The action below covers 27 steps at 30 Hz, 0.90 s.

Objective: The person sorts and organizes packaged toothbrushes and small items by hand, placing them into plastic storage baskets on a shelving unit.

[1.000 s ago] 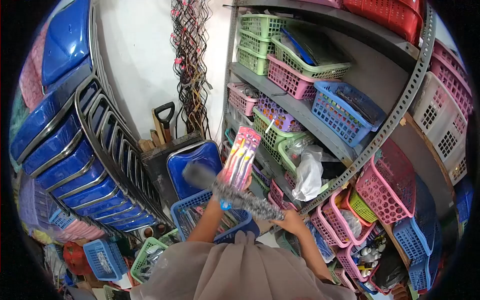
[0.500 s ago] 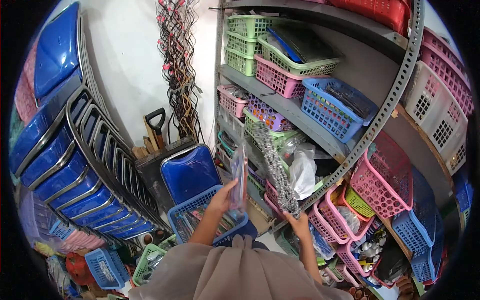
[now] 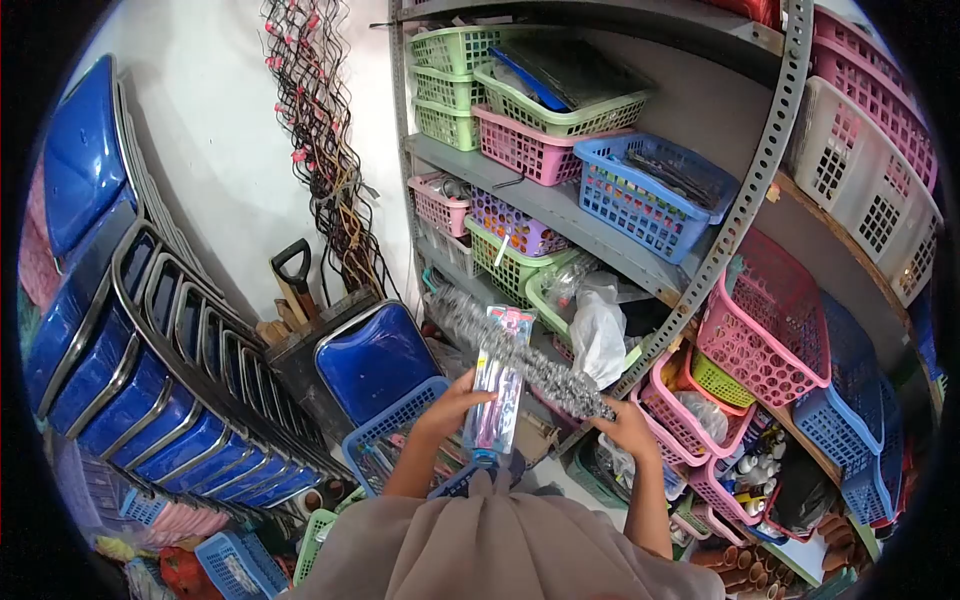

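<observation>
In my left hand (image 3: pixel 447 408) is a clear plastic pack (image 3: pixel 495 412) of slim coloured sticks, held upright with fingers closed on its left edge. The kind of sticks is too small to make out. My right hand (image 3: pixel 626 430) is closed around the near end of a fluffy grey duster (image 3: pixel 560 378). The duster slants up and to the left, crossing in front of the pack. Below my left forearm stands a blue basket (image 3: pixel 394 410) with slim packaged items in it, partly hidden by the arm.
Stacked blue chairs (image 3: pixel 165 400) fill the left side. A metal shelf (image 3: pixel 530 195) rises ahead, bearing green, pink and blue baskets. A white plastic bag (image 3: pixel 597 335) hangs from a lower level. Pink baskets (image 3: pixel 765 330) crowd the right rack. One blue chair (image 3: pixel 375 360) stands behind the basket.
The pack has turned so its broad face shows, and it has moved right. The duster has swung left across it. The camera view has shifted slightly to the right.
</observation>
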{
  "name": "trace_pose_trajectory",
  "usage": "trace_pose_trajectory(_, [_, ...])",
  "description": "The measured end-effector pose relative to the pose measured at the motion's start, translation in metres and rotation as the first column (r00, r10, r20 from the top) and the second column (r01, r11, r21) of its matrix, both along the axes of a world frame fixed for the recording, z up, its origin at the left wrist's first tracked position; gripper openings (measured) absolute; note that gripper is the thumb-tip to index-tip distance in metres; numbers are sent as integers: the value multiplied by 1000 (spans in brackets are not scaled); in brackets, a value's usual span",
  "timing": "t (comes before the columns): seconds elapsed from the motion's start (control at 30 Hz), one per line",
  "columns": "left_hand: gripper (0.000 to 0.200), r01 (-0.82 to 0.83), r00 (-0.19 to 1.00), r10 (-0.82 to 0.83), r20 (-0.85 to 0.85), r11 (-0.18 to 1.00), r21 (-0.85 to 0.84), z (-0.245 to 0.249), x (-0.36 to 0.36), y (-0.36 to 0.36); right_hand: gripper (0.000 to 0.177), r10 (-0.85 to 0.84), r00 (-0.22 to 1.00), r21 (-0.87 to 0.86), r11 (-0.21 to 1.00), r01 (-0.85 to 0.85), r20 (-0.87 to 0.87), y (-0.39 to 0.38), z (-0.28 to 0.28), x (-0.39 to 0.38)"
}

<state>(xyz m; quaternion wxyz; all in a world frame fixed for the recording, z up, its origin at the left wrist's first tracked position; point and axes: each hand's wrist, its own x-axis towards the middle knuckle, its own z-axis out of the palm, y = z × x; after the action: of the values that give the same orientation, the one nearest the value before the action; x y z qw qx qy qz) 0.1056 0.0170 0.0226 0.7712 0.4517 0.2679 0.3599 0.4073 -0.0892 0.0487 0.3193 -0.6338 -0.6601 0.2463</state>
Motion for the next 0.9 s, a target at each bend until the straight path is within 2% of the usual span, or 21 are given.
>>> trace_pose_trajectory(0.03, [57, -4, 1000, 4, 0, 999, 46, 2, 0, 0, 38, -62, 998, -106, 992, 62, 4, 3, 2, 0])
trace_pose_trajectory(0.1, [54, -42, 999, 43, -14, 997, 67, -2, -2, 1, 39, -42, 997, -124, 991, 50, 64, 6, 5, -7])
trace_pose_trajectory(0.17, [53, -124, 992, 126, 9, 988, -94, -11, -6, 7, 40, 6, 981, -161, 987, 25, 193, 13, 7, -12])
trace_pose_trajectory(0.2, [53, -146, 989, 149, 10, 981, -126, -15, -11, 8, 38, 112, 983, -97, 990, -99, 144, 18, -9, -3])
trace_pose_trajectory(0.23, [54, -126, 992, 128, -9, 955, -267, -54, -22, 28, 38, 117, 982, -94, 990, -104, 147, 22, -4, -1])
trace_pose_trajectory(0.3, [51, -163, 978, 185, 91, 965, -206, -40, -17, 21, 35, 201, 979, -100, 975, -197, 24, 28, 10, 4])
trace_pose_trajectory(0.37, [49, -149, 979, 181, 96, 949, -277, -28, -16, 19, 33, 125, 989, -58, 991, -120, 80, 32, 13, 1])
trace_pose_trajectory(0.43, [48, -132, 981, 174, 89, 926, -354, -28, -11, 22, 36, 91, 991, 181, 981, -72, -96, 33, 4, -3])
trace_pose_trajectory(0.47, [49, -154, 932, 259, 252, 916, -371, -29, -3, 24, 36, 86, 991, 179, 982, -67, -100, 31, 0, -2])
trace_pose_trajectory(0.5, [50, -173, 848, 340, 406, 903, -394, -30, 4, 25, 38, 146, 983, 67, 988, -139, -107, 29, -4, 0])
trace_pose_trajectory(0.53, [57, 203, 688, 18, 726, 955, -217, -30, 7, 28, 40, 208, 971, -46, 976, -214, -119, 28, -6, 3])
trace_pose_trajectory(0.57, [64, 132, 704, 159, 692, 928, -348, -26, 10, 26, 40, 213, 970, -49, 974, -220, -116, 30, -5, 7])
trace_pose_trajectory(0.63, [66, 185, 581, 327, 745, 838, -513, -7, 18, 18, 42, 192, 980, -163, 967, -196, -44, 36, 0, 12])
trace_pose_trajectory(0.67, [66, 178, 576, 333, 746, 840, -512, -6, 18, 19, 42, 114, 992, -99, 988, -119, -55, 36, 6, 9])
trace_pose_trajectory(0.7, [66, 108, 637, 324, 700, 861, -497, -4, 19, 21, 42, 123, 991, -95, 987, -127, -53, 41, 1, 8])
trace_pose_trajectory(0.73, [66, 42, 693, 316, 648, 880, -474, -2, 19, 23, 43, 149, 989, 161, 977, -142, -28, 48, -9, 7])
trace_pose_trajectory(0.77, [66, 39, 689, 316, 653, 883, -468, -2, 18, 25, 43, 167, 986, 407, 901, -153, 1, 53, -16, 8])
trace_pose_trajectory(0.8, [64, -22, 701, 317, 639, 905, -424, -3, 18, 29, 44, 195, 972, 418, 878, -233, 133, 54, -17, 10])
trace_pose_trajectory(0.83, [61, -83, 711, 322, 625, 921, -380, 14, 19, 24, 44, 199, 970, 420, 876, -239, 137, 53, -10, 13])
trace_pose_trajectory(0.87, [57, -223, 660, 499, 562, 844, -488, 29, 28, 18, 46, 322, 944, 99, 939, -328, 77, 51, 1, 17])
trace_pose_trajectory(0.9, [57, -227, 653, 506, 564, 840, -492, 25, 25, 19, 48, 414, 910, -230, 884, -407, -19, 50, 9, 20])
